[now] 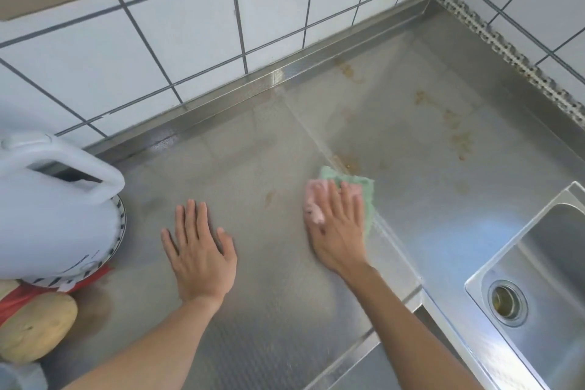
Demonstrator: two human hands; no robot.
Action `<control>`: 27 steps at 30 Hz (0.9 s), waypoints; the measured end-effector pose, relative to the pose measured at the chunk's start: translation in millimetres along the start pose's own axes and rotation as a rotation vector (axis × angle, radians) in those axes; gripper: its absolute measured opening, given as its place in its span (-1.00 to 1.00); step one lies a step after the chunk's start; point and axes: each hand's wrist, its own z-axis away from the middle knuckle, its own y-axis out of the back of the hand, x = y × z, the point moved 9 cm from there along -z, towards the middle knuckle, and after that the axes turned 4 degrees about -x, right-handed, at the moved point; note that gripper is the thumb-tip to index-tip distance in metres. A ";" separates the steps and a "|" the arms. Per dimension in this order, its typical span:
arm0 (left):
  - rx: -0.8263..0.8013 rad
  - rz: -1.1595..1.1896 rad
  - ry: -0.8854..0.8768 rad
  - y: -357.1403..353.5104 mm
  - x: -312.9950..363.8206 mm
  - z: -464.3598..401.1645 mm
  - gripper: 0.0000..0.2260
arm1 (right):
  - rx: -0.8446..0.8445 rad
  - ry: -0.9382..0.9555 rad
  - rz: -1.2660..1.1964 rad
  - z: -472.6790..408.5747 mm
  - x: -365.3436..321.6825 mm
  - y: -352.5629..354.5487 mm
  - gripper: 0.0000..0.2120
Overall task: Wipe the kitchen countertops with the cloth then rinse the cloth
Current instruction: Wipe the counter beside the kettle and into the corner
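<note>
Right hand (337, 231): flat, fingers spread, pressing the cloth (364, 190) onto the counter (269, 310); no pinching grip.
Left hand (201, 256): flat on bare counter, fingers straight, holding nothing.
Cloth: green and pink, under the right fingers, just short of the brown stains (456, 130).
Risk, smearing: likely to drag the stains toward the sink (544, 263) if swept without folding.
Risk, missed patches: marks near the back wall lie well beyond the cloth.
Risk, slipping: open palm alone could slide off the cloth.
Risk, knocking: white jug (53, 206) near the left hand.
Count: two hands, one cloth, one sink, one jug, one potato (34, 326).
</note>
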 end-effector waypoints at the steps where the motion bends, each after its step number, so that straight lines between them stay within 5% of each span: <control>1: 0.000 -0.004 -0.001 0.3 0.4 -0.1 -0.44 | -0.028 0.046 0.005 -14.5 -31.6 -5.2 -0.37; 5: 0.004 -0.006 -0.010 0.5 0.4 1.5 -0.46 | -0.140 0.409 0.024 -16.9 -139.7 -26.3 -0.37; 9: 0.009 0.007 -0.013 2.9 0.9 0.7 -0.47 | -0.125 0.605 0.074 36.5 -107.2 -28.5 -0.38; 14: 0.011 0.019 -0.010 4.8 3.8 2.1 -0.47 | -0.105 0.456 0.062 26.6 -25.7 -6.2 -0.38; 19: 0.023 0.025 -0.023 2.1 1.3 1.6 -0.47 | -0.048 0.053 -0.073 -50.1 -69.5 2.0 -0.36; 23: 0.025 0.041 -0.029 4.5 1.6 2.1 -0.47 | -0.057 0.198 -0.032 -41.3 -121.0 -12.4 -0.36; 27: 0.018 0.058 -0.021 5.5 2.3 2.8 -0.47 | -0.038 0.427 0.047 44.0 -93.3 -27.7 -0.38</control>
